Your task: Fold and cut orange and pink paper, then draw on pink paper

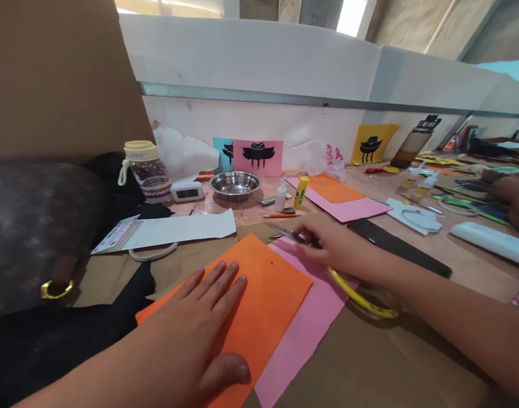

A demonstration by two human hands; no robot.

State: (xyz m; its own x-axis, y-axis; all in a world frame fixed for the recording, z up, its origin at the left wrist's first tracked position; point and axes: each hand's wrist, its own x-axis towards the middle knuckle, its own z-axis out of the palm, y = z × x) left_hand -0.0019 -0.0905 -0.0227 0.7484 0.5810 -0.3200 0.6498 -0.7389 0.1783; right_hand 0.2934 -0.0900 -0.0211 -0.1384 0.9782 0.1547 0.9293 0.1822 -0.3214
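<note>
My left hand (212,317) lies flat with fingers spread on an orange sheet (276,289), which bears a small dark mark. Under it, turned at an angle, is a pink sheet (302,340). My right hand (323,243) is closed around what look like scissors (287,231) near the far corner of the sheets. Their blades point left, slightly blurred, and a yellow looped handle (365,297) sticks out below my wrist. Brown paper (370,351) covers the work surface beneath.
Behind stand a steel bowl (236,186), a glue bottle (281,195), a glue stick (301,192) and a patterned bottle (146,173). A black phone (399,247) lies beyond my right forearm. At far right is another person's hand (514,192). A brown bag (38,238) sits left.
</note>
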